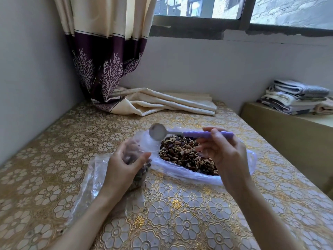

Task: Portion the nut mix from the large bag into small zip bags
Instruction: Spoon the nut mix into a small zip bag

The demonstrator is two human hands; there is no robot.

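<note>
The large clear bag (194,175) lies open on the table, with the brown nut mix (187,154) spread inside it. My right hand (223,150) pinches the purple handle of a metal scoop (158,131). The scoop's round bowl looks empty and hovers over the bag's far left edge. My left hand (124,166) grips a small clear zip bag (137,156), which holds some dark nuts, just left of the large bag. The small bag's lower part is hidden behind my fingers.
More clear plastic bags (93,179) lie on the table under my left wrist. A floral gold tablecloth (180,213) covers the table. A curtain (144,101) drapes onto the far side. Folded towels (295,96) sit on a ledge at the right.
</note>
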